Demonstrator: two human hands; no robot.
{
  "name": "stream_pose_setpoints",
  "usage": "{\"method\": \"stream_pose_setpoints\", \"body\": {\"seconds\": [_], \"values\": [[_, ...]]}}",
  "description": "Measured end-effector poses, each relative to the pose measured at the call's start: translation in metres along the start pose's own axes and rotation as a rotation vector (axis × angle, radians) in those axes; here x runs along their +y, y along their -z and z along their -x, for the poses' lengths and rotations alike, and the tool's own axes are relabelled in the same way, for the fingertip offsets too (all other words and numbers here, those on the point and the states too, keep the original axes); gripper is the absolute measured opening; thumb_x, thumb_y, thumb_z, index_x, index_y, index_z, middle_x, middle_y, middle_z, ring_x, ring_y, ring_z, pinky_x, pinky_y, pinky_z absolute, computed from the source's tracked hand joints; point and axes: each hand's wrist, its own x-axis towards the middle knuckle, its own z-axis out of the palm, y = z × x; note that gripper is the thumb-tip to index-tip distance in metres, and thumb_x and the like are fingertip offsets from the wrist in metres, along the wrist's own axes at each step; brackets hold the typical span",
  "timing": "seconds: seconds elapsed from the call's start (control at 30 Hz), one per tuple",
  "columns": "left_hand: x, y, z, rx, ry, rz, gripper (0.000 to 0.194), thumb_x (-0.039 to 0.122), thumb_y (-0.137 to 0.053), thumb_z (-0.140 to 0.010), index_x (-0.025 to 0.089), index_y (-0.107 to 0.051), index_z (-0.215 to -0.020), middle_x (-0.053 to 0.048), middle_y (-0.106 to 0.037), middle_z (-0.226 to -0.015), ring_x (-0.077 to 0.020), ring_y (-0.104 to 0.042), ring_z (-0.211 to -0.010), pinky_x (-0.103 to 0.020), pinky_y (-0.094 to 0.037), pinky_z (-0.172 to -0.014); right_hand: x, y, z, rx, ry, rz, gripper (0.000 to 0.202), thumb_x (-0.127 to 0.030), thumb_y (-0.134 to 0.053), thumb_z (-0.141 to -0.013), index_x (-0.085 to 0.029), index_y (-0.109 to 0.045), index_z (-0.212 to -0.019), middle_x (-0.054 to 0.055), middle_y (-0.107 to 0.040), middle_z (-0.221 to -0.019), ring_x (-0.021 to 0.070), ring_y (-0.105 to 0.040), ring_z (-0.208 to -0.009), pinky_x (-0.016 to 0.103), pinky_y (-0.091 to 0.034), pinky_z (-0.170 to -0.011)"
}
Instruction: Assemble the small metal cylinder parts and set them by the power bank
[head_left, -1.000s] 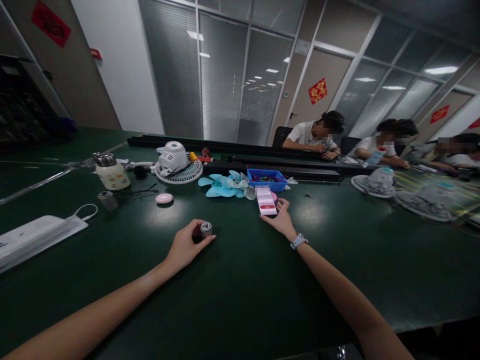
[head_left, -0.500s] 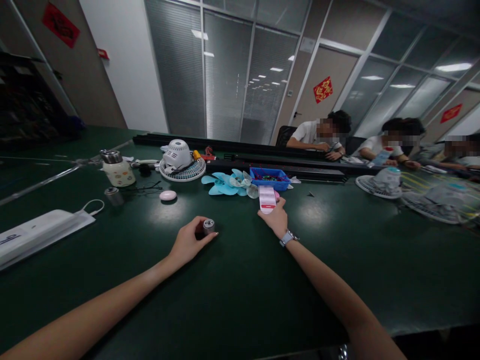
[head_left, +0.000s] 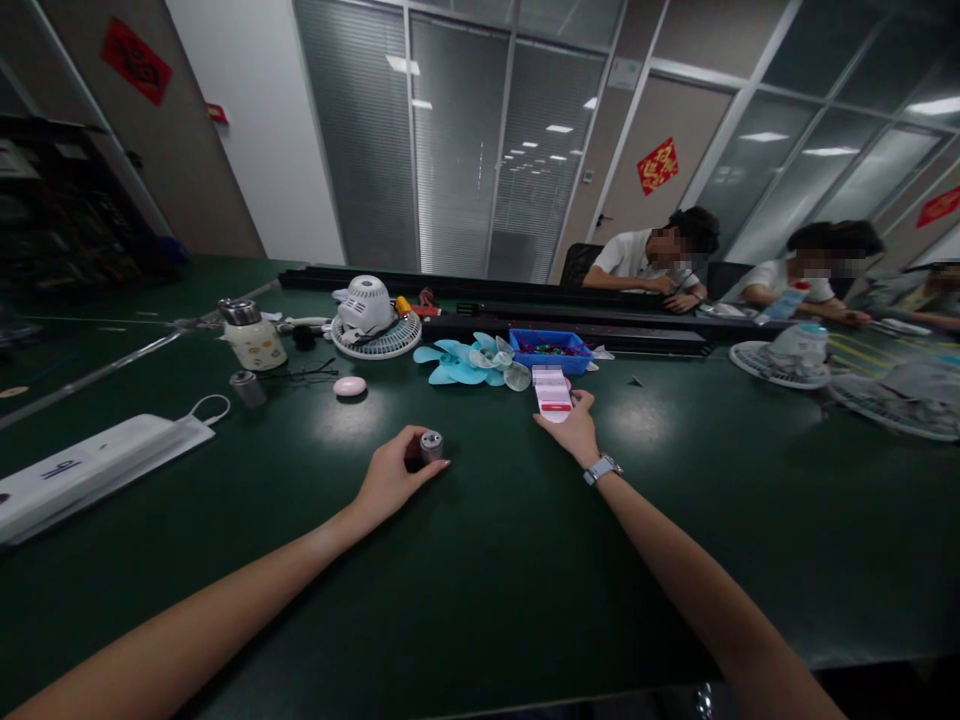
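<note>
My left hand (head_left: 394, 472) is curled round a small grey metal cylinder (head_left: 432, 447), with the thumb on its near side. Holes show in the cylinder's top face, and it appears to stand on the table. Farther right, my right hand (head_left: 576, 430) grips a phone (head_left: 553, 394) by its edges, its lit screen showing a white page with a red bar. The writing is too small to read. Just beyond the phone are light-blue fan blades (head_left: 461, 362) and a blue tray (head_left: 551, 350) of small coloured parts.
Left on the green table (head_left: 480, 580) are a white boxy device (head_left: 82, 470), a second metal cylinder (head_left: 247, 388), a flask (head_left: 255, 340) and a pink oval case (head_left: 349, 387). A fan part (head_left: 371, 315) lies behind. Black rails (head_left: 465, 290) cross the back; people sit beyond at the right.
The whole view has shifted a little, so things sit slightly farther right in the picture. Both hands keep their holds on the cylinder and the phone.
</note>
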Motion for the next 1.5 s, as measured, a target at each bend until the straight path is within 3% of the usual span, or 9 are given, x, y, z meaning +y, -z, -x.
{"method": "stream_pose_setpoints", "body": {"seconds": [0.2,0.43,0.63,1.1,1.5], "values": [[-0.004,-0.002,-0.001,0.012,-0.006,-0.005,0.045,0.044,-0.07,-0.075,0.019,-0.057,-0.111,-0.006,-0.067,-0.106,-0.0229,-0.066,-0.096,-0.04,-0.055,-0.086,0.004,0.0,-0.001,0.064,0.083,0.09,0.082,-0.054,-0.077,-0.055,-0.014,-0.04,-0.115,0.021,-0.056,-0.118,0.0348,-0.058,-0.108,0.044,-0.046,-0.09],[-0.003,-0.002,-0.001,0.019,-0.004,-0.017,0.045,0.046,-0.071,-0.075,0.019,-0.057,-0.108,-0.005,-0.067,-0.105,-0.0214,-0.065,-0.096,-0.038,-0.054,-0.087,-0.004,-0.007,-0.004,0.146,-0.016,0.089,0.068,-0.036,-0.074,-0.06,-0.013,-0.038,-0.114,0.019,-0.059,-0.112,0.0318,-0.06,-0.101,0.039,-0.047,-0.087],[0.0,-0.001,0.0,0.009,0.006,-0.04,0.044,0.047,-0.069,-0.077,0.02,-0.057,-0.109,-0.005,-0.067,-0.105,-0.0217,-0.065,-0.095,-0.038,-0.055,-0.085,-0.017,-0.014,-0.004,0.257,-0.119,0.129,0.061,-0.032,-0.072,-0.063,-0.015,-0.036,-0.11,0.019,-0.06,-0.107,0.0325,-0.061,-0.098,0.039,-0.047,-0.084],[0.001,0.0,0.0,0.013,-0.002,-0.026,0.044,0.046,-0.069,-0.076,0.02,-0.058,-0.11,-0.008,-0.067,-0.107,-0.0248,-0.065,-0.097,-0.042,-0.054,-0.086,-0.01,-0.012,-0.001,0.24,-0.121,0.076,0.075,-0.038,-0.078,-0.057,-0.015,-0.034,-0.114,0.021,-0.06,-0.111,0.0344,-0.061,-0.103,0.043,-0.046,-0.092],[-0.003,-0.002,0.0,0.023,-0.028,-0.055,0.044,0.047,-0.068,-0.077,0.019,-0.057,-0.109,-0.006,-0.067,-0.104,-0.0224,-0.066,-0.093,-0.038,-0.054,-0.084,-0.013,-0.005,0.006,0.221,-0.158,0.062,0.083,-0.042,-0.08,-0.054,-0.011,-0.037,-0.118,0.023,-0.057,-0.115,0.036,-0.058,-0.105,0.044,-0.045,-0.092]]}}
